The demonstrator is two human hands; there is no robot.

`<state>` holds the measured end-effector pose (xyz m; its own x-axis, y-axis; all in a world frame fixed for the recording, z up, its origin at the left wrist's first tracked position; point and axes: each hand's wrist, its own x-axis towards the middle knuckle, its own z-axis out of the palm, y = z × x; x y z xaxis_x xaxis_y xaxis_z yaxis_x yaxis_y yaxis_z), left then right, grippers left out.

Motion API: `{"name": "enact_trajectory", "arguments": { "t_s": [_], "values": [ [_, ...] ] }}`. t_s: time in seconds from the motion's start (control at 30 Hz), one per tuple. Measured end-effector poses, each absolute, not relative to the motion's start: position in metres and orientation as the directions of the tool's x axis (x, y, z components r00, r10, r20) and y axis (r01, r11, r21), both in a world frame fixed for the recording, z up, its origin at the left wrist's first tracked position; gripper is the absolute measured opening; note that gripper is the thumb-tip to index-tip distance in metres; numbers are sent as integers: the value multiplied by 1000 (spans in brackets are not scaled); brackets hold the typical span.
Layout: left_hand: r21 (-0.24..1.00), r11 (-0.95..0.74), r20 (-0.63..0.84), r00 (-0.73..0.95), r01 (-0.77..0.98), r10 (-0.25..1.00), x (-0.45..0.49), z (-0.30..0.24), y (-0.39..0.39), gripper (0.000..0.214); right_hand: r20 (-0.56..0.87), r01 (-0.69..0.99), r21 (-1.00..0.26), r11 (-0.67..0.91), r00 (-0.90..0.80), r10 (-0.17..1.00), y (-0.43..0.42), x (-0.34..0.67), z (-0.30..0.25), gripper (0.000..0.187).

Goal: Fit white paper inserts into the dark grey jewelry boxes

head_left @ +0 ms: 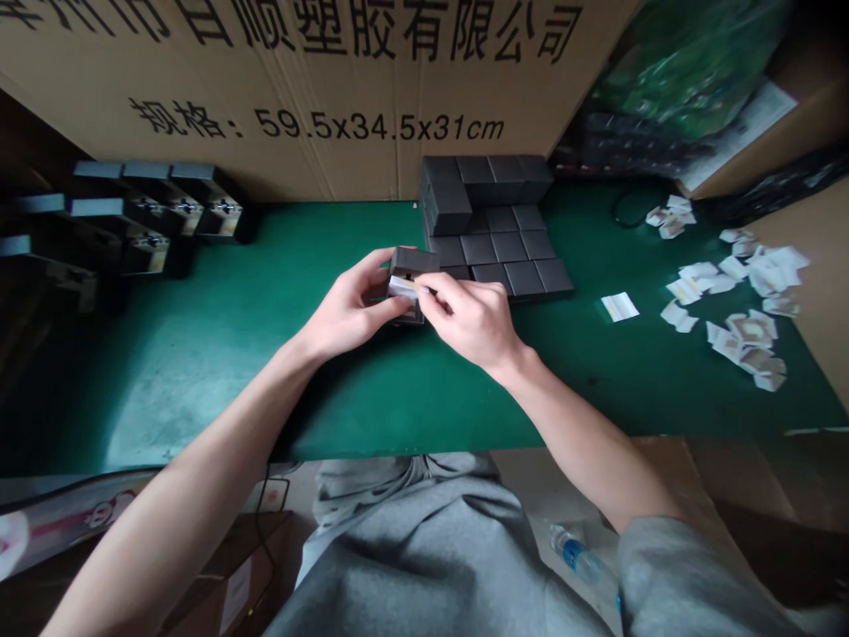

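Observation:
Over the green table, my left hand [353,305] is closed round a small black box [415,260] with its lid raised. The thumb lies along the near edge of the box. My right hand [470,317] pinches a small white card [401,287] at the opening of the box; part of the card is hidden by the fingers. Just beyond my hands, closed black boxes [521,276] stand in tight rows, with more stacked on top at the back. To the left are several open black boxes [218,212] with shiny metal parts inside.
Folded white paper pieces [762,270] lie scattered on the right of the green table [265,257], and a single flat white card [620,307] lies nearer. A large printed carton [318,97] stands along the back. A plastic bottle [577,556] is below the table.

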<state>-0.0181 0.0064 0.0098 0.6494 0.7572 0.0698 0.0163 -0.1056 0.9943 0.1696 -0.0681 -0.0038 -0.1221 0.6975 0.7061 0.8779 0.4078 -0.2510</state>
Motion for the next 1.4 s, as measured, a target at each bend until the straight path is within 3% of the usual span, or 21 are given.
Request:
{"name": "enact_trajectory", "arguments": {
  "t_s": [0.2, 0.57, 0.7, 0.87, 1.3, 1.4],
  "values": [
    [994, -101, 56, 625, 37, 778, -18, 7, 7, 63, 775, 874, -189, 448, -148, 615, -68, 169, -3, 18],
    [993, -120, 82, 648, 15, 757, -18, 10, 8, 71, 697, 864, -301, 403, -90, 712, -70, 169, -1, 24],
    [990, -136, 83, 667, 27, 740, -18, 11, 6, 72, 674, 889, -242, 390, -136, 726, -69, 169, -1, 26],
    [993, -113, 74, 640, 21, 765, -17, 9, 6, 57, 658, 917, -149, 371, -188, 729, -68, 169, 0, 26],
    [982, -178, 103, 634, 56, 767, -15, 7, 6, 55, 720, 933, -69, 353, -198, 665, -69, 164, -4, 24],
    [981, -180, 98, 628, 69, 772, -14, 8, 5, 54, 691, 936, -86, 341, -191, 697, -69, 164, -4, 24]
  ]
}}
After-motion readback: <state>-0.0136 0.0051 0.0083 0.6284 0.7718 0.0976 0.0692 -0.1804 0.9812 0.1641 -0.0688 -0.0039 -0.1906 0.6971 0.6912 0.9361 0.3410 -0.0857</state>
